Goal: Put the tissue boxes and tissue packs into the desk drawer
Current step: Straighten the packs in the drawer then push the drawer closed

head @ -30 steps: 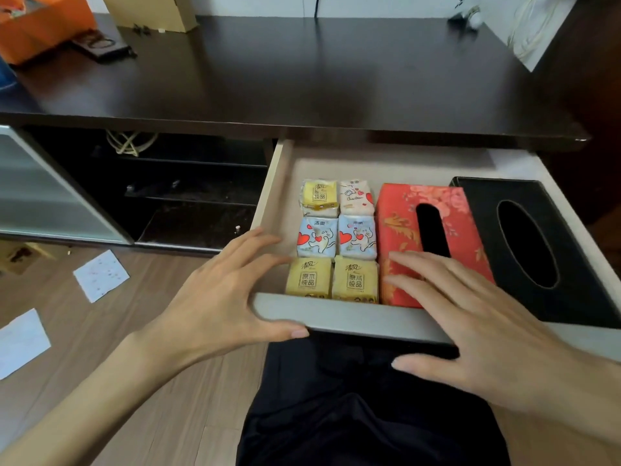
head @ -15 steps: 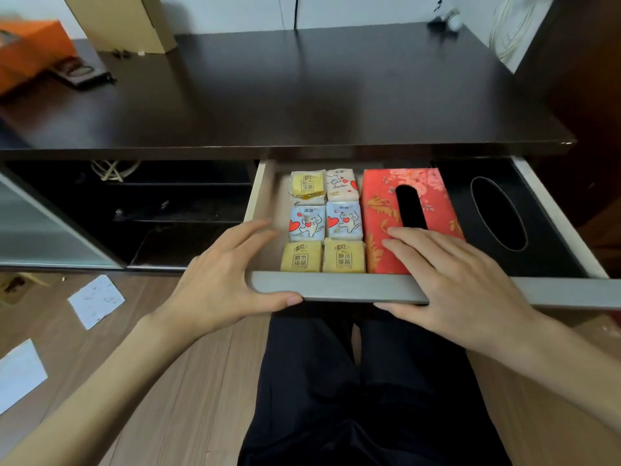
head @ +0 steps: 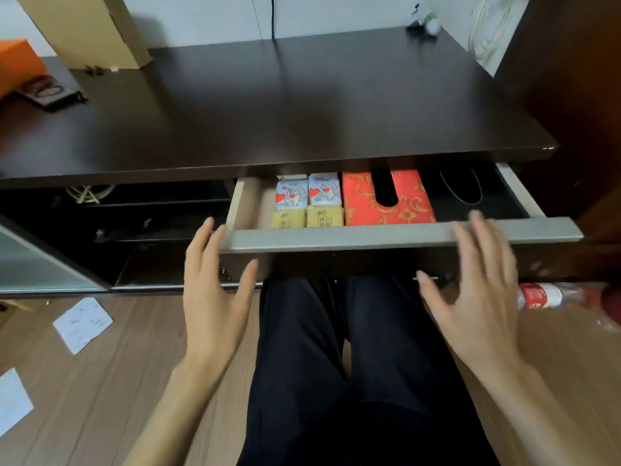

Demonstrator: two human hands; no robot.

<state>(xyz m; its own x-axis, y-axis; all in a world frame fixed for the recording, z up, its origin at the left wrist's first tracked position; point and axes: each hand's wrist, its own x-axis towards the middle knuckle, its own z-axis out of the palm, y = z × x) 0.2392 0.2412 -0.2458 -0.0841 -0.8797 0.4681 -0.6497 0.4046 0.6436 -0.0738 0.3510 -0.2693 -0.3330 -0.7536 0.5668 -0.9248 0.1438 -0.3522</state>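
Observation:
The desk drawer [head: 386, 235] stands partly open under the dark desk top [head: 268, 105], its grey front rail facing me. Inside lie small tissue packs: two blue-white ones [head: 307, 193] and two yellow ones [head: 307, 218] at the left. A red patterned tissue box [head: 403, 205] sits beside them, and a black tissue box [head: 470, 196] fills the right end. The drawer's back part is hidden under the desk. My left hand [head: 215, 287] is open, fingertips at the rail's left corner. My right hand [head: 477, 290] is open and blurred, fingertips at the rail's right part.
A cardboard box [head: 87, 28], an orange box [head: 18, 65] and a dark flat item [head: 50, 94] lie on the desk's left. A plastic bottle [head: 551, 294] lies on the floor at right. Paper scraps [head: 82, 322] lie on the wooden floor at left. My dark-trousered legs [head: 353, 364] are below the drawer.
The drawer has slid inward under the desk, hiding the rear packs and half of both boxes. Both hands have come off the top of the rail and now sit flat at its front.

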